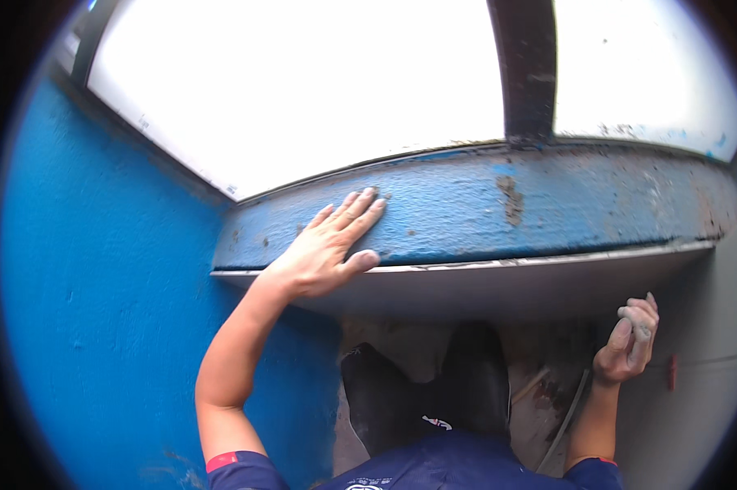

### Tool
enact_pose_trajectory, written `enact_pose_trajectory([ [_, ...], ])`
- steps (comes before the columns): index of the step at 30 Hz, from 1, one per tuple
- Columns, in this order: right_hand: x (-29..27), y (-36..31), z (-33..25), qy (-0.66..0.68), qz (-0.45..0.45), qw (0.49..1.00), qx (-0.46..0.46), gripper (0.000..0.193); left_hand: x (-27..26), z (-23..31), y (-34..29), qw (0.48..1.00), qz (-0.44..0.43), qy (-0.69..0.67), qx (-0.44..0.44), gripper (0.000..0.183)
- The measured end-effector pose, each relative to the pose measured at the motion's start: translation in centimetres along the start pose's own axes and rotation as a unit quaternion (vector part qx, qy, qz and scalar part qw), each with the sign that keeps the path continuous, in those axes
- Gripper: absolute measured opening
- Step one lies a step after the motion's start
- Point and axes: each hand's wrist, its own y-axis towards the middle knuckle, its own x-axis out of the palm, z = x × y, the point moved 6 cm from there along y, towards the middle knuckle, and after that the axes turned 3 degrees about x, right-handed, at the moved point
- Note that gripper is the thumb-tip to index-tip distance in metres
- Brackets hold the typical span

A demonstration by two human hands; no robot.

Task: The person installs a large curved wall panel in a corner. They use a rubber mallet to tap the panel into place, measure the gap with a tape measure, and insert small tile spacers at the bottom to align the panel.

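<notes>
My left hand point(329, 245) lies flat on the blue painted window sill point(442, 208), its fingers stretched toward the window and its thumb out by the front edge. Nothing shows under the palm. To the right, my right hand point(630, 343) is raised in front of the grey wall, clear of the sill. Its fingers are curled in toward the thumb and coated with pale grey dust. Whether they hold something small cannot be made out. The sill's paint is rough, with a brown worn patch point(510, 200) right of the middle.
A pale board point(499, 286) runs under the sill's front edge. Bright window panes point(303, 90) stand behind it, split by a dark frame post point(525, 69). A blue wall point(107, 269) closes the left side. A thin strip point(564, 420) leans low at right, and a small red object point(673, 371) is by the grey wall.
</notes>
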Motion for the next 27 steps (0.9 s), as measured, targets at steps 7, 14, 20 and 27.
enact_pose_trajectory([
  [7,-9.5,-22.9,7.5,-0.213,-0.118,0.900,0.361,0.019,0.2,-0.1,0.7,0.999,0.010,0.040,0.013,0.101],
  [14,-25.1,-46.8,8.4,-0.448,-0.123,0.614,0.639,0.046,-2.4,-10.2,-1.7,0.987,0.098,-0.128,-0.016,0.093],
  [20,-24.7,-56.1,8.6,-0.448,-0.226,0.578,0.643,0.054,1.6,-9.3,-3.0,0.992,0.103,-0.022,-0.075,0.081],
  [27,-25.5,-61.9,10.3,-0.483,-0.310,0.426,0.699,0.032,-0.8,-11.5,-6.5,0.975,0.139,-0.166,-0.056,0.087],
])
